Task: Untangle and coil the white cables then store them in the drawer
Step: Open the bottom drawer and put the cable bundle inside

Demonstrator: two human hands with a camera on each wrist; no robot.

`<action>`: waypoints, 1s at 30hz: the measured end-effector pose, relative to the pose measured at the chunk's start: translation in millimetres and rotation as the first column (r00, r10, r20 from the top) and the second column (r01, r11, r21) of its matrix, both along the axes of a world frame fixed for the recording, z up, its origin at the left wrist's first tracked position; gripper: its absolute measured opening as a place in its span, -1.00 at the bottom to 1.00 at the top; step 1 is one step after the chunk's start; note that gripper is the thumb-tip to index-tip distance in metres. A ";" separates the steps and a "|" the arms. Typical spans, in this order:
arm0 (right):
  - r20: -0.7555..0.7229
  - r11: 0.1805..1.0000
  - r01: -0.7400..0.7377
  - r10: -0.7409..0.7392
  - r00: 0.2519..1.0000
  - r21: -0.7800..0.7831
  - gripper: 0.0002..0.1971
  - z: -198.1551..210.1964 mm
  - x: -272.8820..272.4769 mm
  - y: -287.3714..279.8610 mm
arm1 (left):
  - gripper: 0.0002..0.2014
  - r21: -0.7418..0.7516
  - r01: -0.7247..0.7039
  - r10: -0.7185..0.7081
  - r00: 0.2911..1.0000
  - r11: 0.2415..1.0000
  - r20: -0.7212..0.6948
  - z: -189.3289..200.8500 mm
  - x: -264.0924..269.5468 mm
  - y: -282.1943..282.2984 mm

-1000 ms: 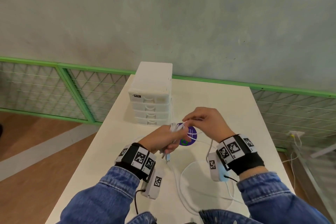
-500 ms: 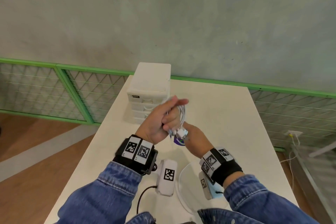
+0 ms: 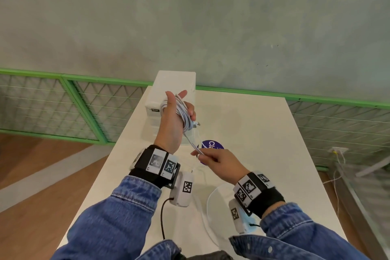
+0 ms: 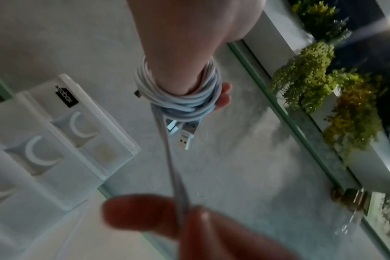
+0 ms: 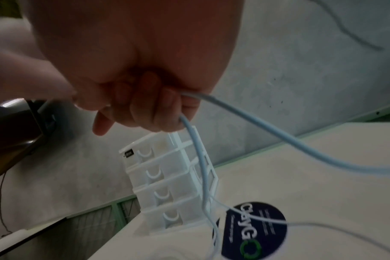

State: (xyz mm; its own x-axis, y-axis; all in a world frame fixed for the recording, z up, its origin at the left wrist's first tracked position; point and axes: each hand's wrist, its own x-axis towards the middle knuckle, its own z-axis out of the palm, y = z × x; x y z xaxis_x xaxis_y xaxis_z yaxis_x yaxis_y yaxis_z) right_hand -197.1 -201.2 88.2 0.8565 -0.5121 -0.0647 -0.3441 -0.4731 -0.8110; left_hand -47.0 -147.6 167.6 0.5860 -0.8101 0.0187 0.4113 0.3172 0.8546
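Note:
My left hand is raised in front of the white drawer unit. A white cable coil is wound round its palm and fingers, which curl over the loops. Two USB plugs hang out of the coil. One strand runs taut from the coil down to my right hand, which pinches it between thumb and fingers. From that pinch the loose cable trails to a wide loop on the table. All drawers are closed.
A round purple sticker lies on the white table just beyond my right hand. A green mesh fence runs behind the table's far and left edges. The black lead of the wrist camera hangs under my left forearm.
My left hand has risen from near the sticker to in front of the drawer unit, with the coil now round it. The right hand has dropped below it, drawing a strand taut.

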 end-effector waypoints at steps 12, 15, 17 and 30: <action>0.230 0.974 0.143 -0.101 0.968 -0.176 -0.93 52.2 -5.6 -14.9 | -0.07 0.472 0.400 -0.491 0.868 0.785 0.080 -36.8 -11.8 6.5; 0.261 0.967 0.195 -0.147 0.954 -0.166 -0.85 50.4 -5.6 -22.6 | -0.21 0.490 0.484 -0.606 0.786 0.725 0.121 -31.1 -24.6 14.4; 0.341 0.970 0.213 -0.162 0.926 -0.117 -0.79 47.9 -6.3 -29.9 | -0.31 0.493 0.497 -0.631 0.762 0.714 0.146 -29.4 -28.3 17.2; 0.382 0.921 0.098 -0.251 0.889 0.376 -0.72 21.2 7.3 -27.4 | -0.68 0.282 0.518 -0.516 0.852 0.808 -0.089 -25.9 -40.5 28.0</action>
